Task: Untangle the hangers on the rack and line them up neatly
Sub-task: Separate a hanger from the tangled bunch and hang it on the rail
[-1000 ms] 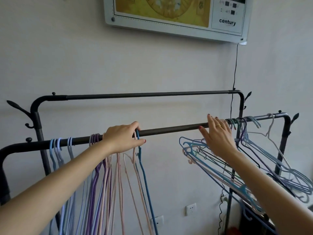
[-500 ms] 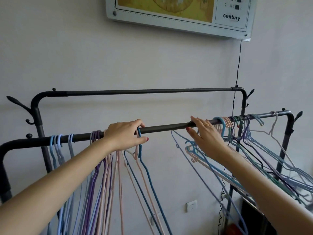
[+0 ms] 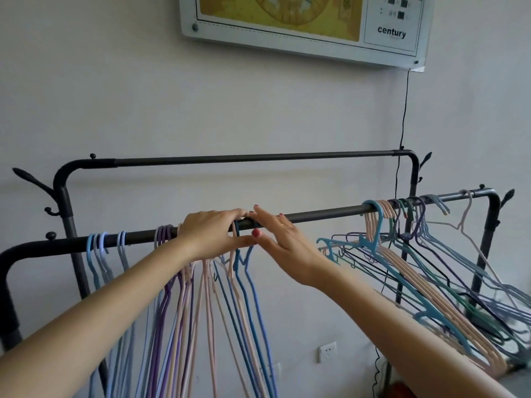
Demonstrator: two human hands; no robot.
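Observation:
A black clothes rack has a front rail (image 3: pixel 321 214) at hand height. Light blue hangers (image 3: pixel 97 248), purple hangers (image 3: pixel 163 234) and pink hangers (image 3: pixel 207 282) hang straight along its left half. My left hand (image 3: pixel 212 234) curls over the rail and grips the hooks of the pink hangers and a dark blue hanger (image 3: pixel 247 280), thumb underneath. My right hand (image 3: pixel 281 239) lies against the rail just right of it, with straight fingers touching the blue hooks. A tangled bunch of blue, pink, green and purple hangers (image 3: pixel 402 254) slants off the rail's right end.
The rack's higher back rail (image 3: pixel 258 158) carries no hangers. A framed wall panel (image 3: pixel 301 24) hangs above, and its black cable (image 3: pixel 403 110) drops behind the rack's right post. A wall socket (image 3: pixel 327 351) sits low on the wall. Bare rail lies between my hands and the tangle.
My right hand slid left along the rail from the tangled bunch, bringing a blue hanger up against my left hand. My left hand stayed on the pink hooks.

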